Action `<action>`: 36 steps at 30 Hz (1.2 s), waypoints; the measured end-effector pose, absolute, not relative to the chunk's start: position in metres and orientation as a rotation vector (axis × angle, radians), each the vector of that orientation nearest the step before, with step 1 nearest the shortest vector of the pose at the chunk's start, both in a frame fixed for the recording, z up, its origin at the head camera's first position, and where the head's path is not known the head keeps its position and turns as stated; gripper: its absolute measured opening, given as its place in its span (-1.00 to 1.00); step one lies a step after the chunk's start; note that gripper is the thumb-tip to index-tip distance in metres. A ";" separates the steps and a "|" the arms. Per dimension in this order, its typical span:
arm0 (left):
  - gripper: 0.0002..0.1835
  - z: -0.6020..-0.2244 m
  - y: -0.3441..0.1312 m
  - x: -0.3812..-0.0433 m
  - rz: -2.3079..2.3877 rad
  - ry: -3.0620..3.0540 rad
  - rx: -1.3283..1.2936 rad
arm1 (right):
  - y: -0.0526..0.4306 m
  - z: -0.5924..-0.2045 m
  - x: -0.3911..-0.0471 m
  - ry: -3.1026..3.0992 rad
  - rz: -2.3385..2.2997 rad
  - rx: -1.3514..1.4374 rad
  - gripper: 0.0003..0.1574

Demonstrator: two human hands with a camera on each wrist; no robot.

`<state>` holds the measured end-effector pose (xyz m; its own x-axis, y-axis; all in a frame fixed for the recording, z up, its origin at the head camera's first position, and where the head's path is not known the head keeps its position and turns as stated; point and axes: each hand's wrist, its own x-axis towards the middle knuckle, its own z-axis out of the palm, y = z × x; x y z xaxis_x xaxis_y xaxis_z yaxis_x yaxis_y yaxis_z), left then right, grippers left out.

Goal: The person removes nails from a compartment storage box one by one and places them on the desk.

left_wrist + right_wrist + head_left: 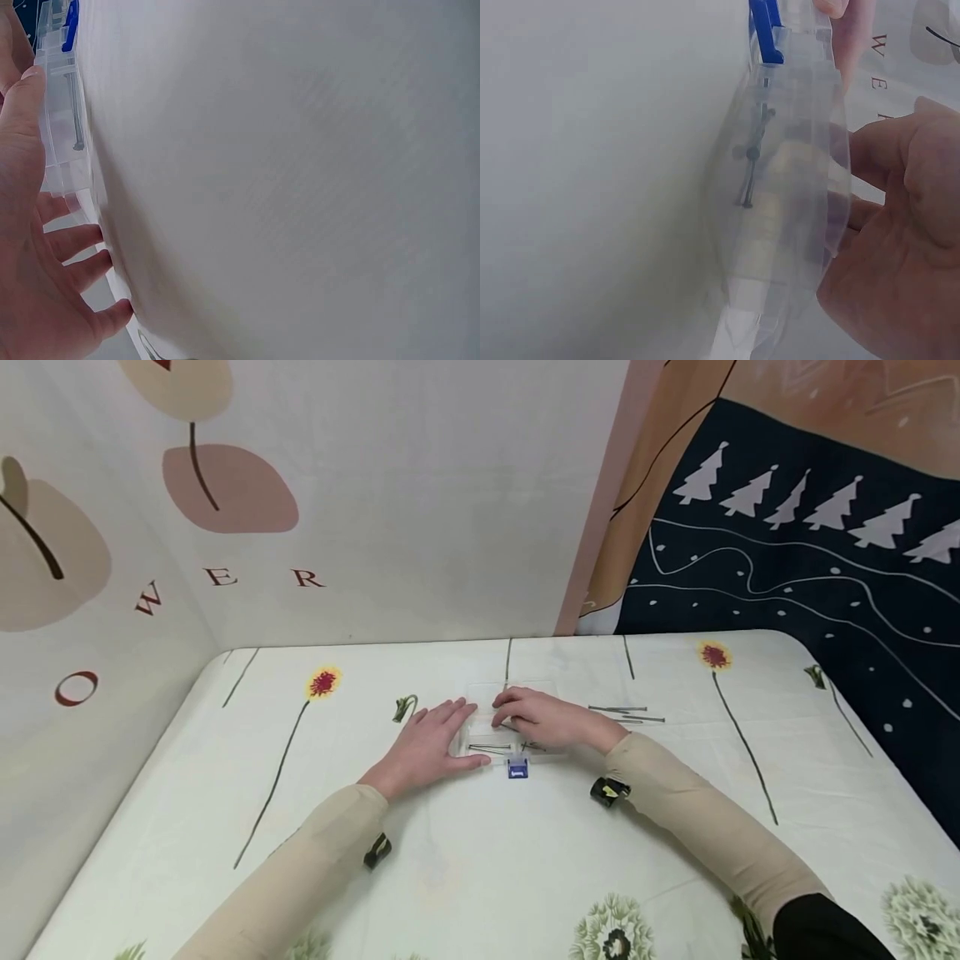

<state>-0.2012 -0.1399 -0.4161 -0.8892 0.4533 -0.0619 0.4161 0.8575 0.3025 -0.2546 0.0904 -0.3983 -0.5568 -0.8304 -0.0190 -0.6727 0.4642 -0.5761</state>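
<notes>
A clear plastic compartment box (486, 753) with a blue latch (517, 767) lies on the table. My left hand (427, 746) rests at its left side, fingers spread and fairly straight, the thumb along the front edge. In the left wrist view the fingertips of that hand (45, 277) touch the tablecloth beside the box. My right hand (546, 717) reaches over the box with curled fingers and pinches a thin nail (510, 726), largely covered by the fingers. Several nails (489, 748) lie in the front compartments; some nails (752, 154) show through the wall in the right wrist view.
Several loose long nails (626, 714) lie on the table to the right of the box, close to my right wrist. The white flowered tablecloth (465, 868) covers the table. Behind its far edge hangs a pale printed curtain (420, 527).
</notes>
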 end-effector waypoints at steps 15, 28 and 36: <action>-0.04 -0.416 -0.140 -0.201 0.418 2.906 0.682 | 0.110 -0.398 -0.251 2.476 -0.990 -1.278 -0.67; -0.03 -0.416 -0.140 -0.201 0.420 2.904 0.673 | 0.125 -0.399 -0.251 2.546 -1.226 -1.080 -0.81; -0.03 -0.415 -0.140 -0.200 0.412 2.898 0.678 | 0.137 -0.402 -0.251 2.563 -1.286 -0.993 -0.83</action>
